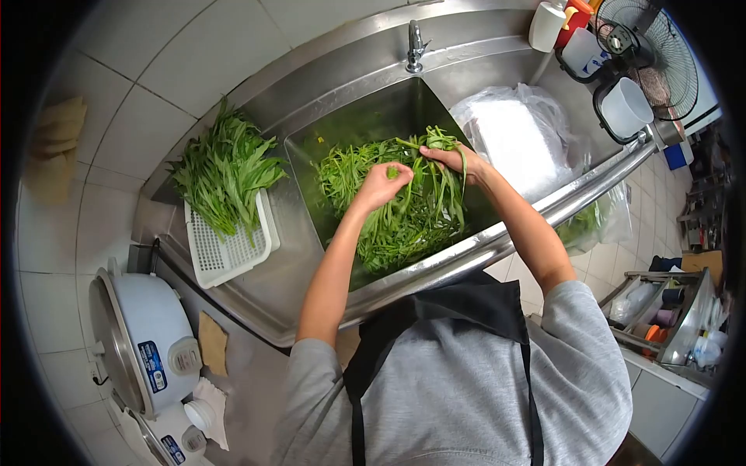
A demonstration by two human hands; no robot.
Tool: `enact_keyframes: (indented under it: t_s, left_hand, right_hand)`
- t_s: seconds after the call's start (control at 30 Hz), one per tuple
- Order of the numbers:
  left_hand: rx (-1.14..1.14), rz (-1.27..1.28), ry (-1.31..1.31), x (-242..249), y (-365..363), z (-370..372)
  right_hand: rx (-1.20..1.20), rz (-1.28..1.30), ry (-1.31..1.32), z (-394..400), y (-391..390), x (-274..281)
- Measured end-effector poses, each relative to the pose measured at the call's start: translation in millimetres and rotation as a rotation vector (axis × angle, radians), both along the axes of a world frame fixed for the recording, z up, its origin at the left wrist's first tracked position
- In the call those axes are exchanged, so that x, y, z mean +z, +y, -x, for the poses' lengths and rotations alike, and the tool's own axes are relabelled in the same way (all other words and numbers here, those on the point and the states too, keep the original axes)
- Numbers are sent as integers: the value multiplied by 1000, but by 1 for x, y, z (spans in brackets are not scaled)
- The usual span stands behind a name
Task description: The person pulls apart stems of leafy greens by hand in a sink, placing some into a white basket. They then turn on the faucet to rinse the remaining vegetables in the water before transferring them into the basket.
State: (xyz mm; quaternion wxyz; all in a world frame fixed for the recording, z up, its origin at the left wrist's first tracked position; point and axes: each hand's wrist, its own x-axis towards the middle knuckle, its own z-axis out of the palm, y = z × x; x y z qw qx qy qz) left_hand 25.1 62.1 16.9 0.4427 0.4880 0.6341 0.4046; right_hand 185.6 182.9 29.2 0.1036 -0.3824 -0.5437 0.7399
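Observation:
Long leafy green stems (404, 233) fill much of the steel sink basin (311, 140). Over them, my right hand (458, 161) is closed around a bunch of greens (441, 140), whose leaves hang down past the fingers. To its left, my left hand (382, 185) is curled, its fingertips pinched together near the stems, with a small bit of green showing at them. Left of the basin, a heap of leafy greens (225, 175) lies over the back of a white perforated basket (210, 252).
A faucet (416, 48) stands behind the basin. Right of it lies a clear plastic bag (517, 136) on the steel counter, with a fan (660, 58) and white containers (626, 106) beyond. A large cooker (148, 342) stands at the lower left. The sink's front rail (575, 198) runs before me.

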Motion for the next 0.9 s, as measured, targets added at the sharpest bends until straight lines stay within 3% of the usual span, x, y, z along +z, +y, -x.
enact_keyframes:
  t_s: [0.1,0.13,0.3,0.37,0.4,0.5,0.57,0.63,0.7,0.8,0.9]
  left_hand:
    - [-6,44,122,11,-2,2]
    - [59,192,128,17,-4,3]
    - [66,128,336,9,-23,19]
    - [57,173,346,6,-33,24]
    - [81,179,372,5,-37,27]
    - [77,204,326,-4,-55,33]
    - [0,258,350,-14,-66,30]
    - [-191,384,471,-27,-69,26]
    - [-207,206,653,-34,-69,8]
    - [-2,204,495,-14,-36,-21]
    - [13,182,480,29,-8,-51]
  right_hand:
    - [204,-37,-51,-7,8,-3]
    - [261,-34,-81,-13,12,-2]
    - [477,-257,-171,-51,36,-27]
    - [459,-258,-176,-64,49,-29]
    - [459,-387,-238,-72,53,-24]
    - [205,-262,-188,-90,61,-18]
    - [-15,33,1,-98,64,-24]
    - [18,192,28,-105,73,-31]
    - [15,168,41,-97,63,-19]
    - [43,150,53,-76,47,-14]
    - [64,216,96,-52,25,-7]
